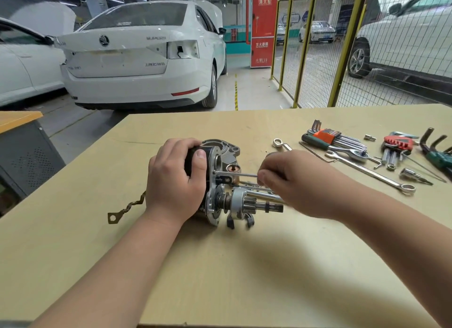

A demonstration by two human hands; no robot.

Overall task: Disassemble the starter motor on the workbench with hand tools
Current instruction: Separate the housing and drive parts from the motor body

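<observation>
The left grip [176,181] curled round the black body of the starter motor [221,151], which lay on the surface [220,266]. The right grip [293,181] pinched a thin long bolt [236,173] projecting from the motor's end plate. A combination wrench [367,172] and hex key set [330,137] lay to the right.

The red cabinet [264,29] is showing white characters 消火栓 at its top and 火警119 near its foot. The white car [137,58] is carrying a round badge and boot-lid lettering, both coming out too blurred to read.
</observation>
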